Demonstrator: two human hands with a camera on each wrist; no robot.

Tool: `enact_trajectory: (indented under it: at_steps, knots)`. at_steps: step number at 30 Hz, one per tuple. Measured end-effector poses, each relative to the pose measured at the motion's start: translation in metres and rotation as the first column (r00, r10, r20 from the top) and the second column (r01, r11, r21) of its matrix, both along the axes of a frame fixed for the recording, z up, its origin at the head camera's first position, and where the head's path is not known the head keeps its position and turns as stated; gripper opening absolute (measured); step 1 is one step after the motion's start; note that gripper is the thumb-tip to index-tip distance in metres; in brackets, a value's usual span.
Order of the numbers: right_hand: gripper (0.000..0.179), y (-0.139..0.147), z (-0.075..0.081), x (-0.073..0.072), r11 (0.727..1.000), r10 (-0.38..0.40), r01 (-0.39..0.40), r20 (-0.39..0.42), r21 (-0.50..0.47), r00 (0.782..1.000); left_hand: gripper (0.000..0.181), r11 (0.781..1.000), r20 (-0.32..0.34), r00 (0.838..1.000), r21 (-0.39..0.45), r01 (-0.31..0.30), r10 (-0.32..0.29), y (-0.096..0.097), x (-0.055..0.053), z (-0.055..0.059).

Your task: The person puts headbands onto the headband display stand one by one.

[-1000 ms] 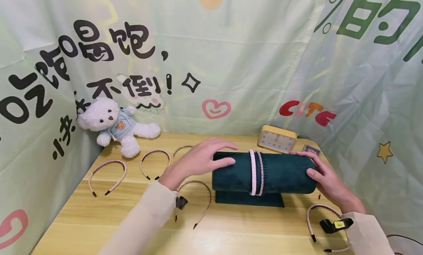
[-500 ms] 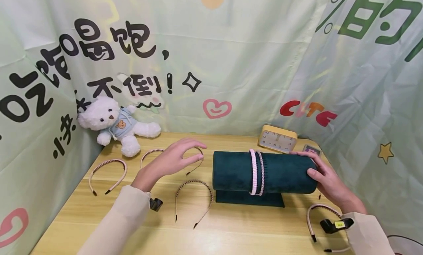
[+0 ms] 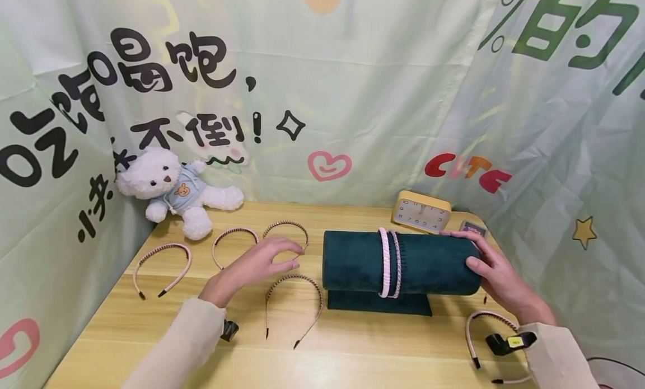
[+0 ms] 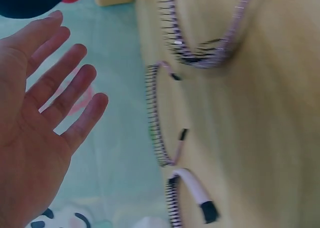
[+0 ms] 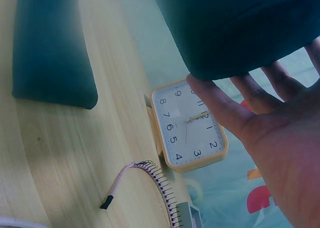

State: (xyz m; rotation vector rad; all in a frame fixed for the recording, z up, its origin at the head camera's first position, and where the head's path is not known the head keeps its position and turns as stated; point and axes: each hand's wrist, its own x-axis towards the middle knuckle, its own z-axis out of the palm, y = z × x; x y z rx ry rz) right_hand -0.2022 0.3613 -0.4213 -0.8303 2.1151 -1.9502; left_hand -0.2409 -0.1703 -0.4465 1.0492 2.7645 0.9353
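A dark green velvet headband stand [image 3: 433, 263] lies crosswise on its base [image 3: 378, 303]. Around its middle sit a pink headband [image 3: 385, 266] and a thinner braided headband [image 3: 397, 266], side by side. My right hand [image 3: 499, 277] holds the stand's right end, thumb in front and fingers over the top and back. To the left of the stand my left hand [image 3: 254, 266] hovers with nothing in it, fingers spread in the left wrist view. Closest to it are a toothed headband [image 3: 285, 223] behind, another headband [image 3: 235, 230] partly hidden by the hand, and one [image 3: 294, 276] in front.
Farther left lies another headband [image 3: 162, 249], below a white teddy bear [image 3: 196, 221]. A headband [image 3: 486, 314] lies under my right wrist, and the toothed headband [image 5: 162, 183] beside the clock is partly visible. The yellow clock [image 3: 421, 211] stands behind the stand.
My left hand has drawn back from the stand's left end, moving left and slightly down over the headbands. My right hand stays on the stand's right end.
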Motion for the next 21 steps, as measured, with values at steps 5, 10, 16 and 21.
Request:
enact_trajectory:
  at_steps: [5,10,16,21]
  knots:
    - [0.049,0.001,-0.001,-0.001,1.000,-0.014,0.013,0.004,0.018,1.000,0.030,1.000,0.021,1.000,-0.021,0.003,-0.003,-0.003,0.002,-0.017]
    - [0.049,0.001,-0.001,-0.001,1.000,-0.013,0.013,-0.004,0.015,1.000,0.031,0.999,0.061,0.998,-0.039,-0.002,0.004,-0.004,0.005,-0.027]
    - [0.049,0.002,-0.002,-0.002,1.000,0.002,-0.002,-0.021,0.000,1.000,0.033,0.996,0.076,0.997,-0.093,-0.018,0.025,-0.004,0.008,-0.035]
    - [0.049,0.002,-0.002,-0.002,1.000,0.004,-0.004,-0.019,0.000,1.000,0.031,0.991,0.083,0.996,-0.127,-0.032,0.043,-0.003,0.010,-0.038]
